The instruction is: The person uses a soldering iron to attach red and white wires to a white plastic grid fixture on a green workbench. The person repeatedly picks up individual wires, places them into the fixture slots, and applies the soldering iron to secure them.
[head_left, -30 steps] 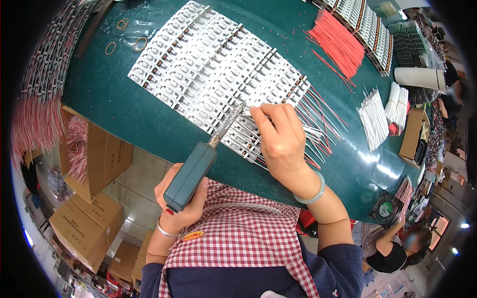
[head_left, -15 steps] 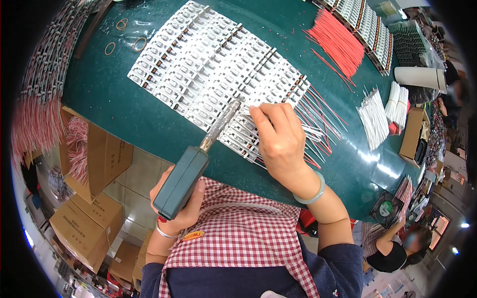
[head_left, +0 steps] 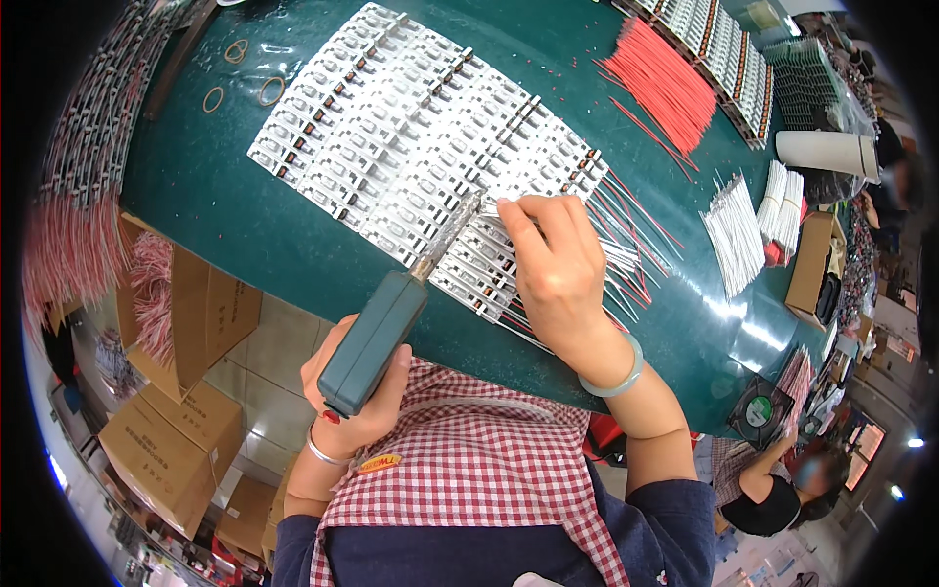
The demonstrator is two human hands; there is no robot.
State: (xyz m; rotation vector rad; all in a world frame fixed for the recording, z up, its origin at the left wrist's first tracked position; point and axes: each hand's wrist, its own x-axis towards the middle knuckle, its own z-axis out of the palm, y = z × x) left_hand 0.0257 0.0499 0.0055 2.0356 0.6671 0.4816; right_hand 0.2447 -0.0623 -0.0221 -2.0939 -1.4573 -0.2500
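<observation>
My left hand (head_left: 354, 396) grips a teal soldering iron (head_left: 377, 338) by its thick handle. The metal tip points up and right onto a row of small white strip boards (head_left: 411, 157) laid side by side on the green table (head_left: 225, 215). My right hand (head_left: 558, 274) rests on the near boards just right of the tip, its fingers pinched on a thin wire at a board's end. Red and white wires (head_left: 636, 254) stick out from under that hand.
A bundle of red wires (head_left: 665, 83) and a bundle of white wires (head_left: 738, 230) lie to the right. Rubber bands (head_left: 240, 73) lie at the far left. Cardboard boxes (head_left: 186, 323) stand on the floor on the left. Another person (head_left: 773, 479) sits at the lower right.
My left hand has drawn the soldering iron's handle slightly down and left, keeping the tip at the boards. My right hand has stayed in place.
</observation>
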